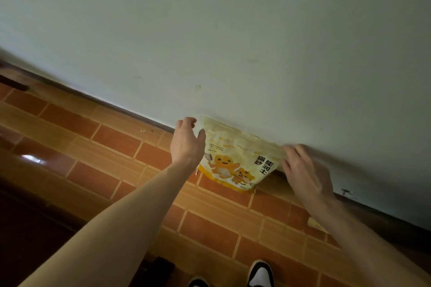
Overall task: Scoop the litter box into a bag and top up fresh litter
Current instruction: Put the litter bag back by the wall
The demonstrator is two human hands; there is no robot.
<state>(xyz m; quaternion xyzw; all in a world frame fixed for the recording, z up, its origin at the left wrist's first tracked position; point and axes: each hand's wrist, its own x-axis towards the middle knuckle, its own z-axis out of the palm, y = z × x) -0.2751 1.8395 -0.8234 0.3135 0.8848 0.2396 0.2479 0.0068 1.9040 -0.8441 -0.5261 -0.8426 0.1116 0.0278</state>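
I am gripping the litter bag (pixel 235 161) against the wall (pixel 233 30), just above the tiled floor (pixel 93 147). My left hand (pixel 187 140) is pinching its top left corner; my right hand (pixel 305 170) is lying, blurred, on its right edge, grip unclear. The label is showing "猫砂", "膨润土", "CAT LITTER" and orange cartoon cats.

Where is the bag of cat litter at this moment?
In the head view, the litter bag stands right of centre on the tiled floor, against the wall, between the left hand and the right hand.
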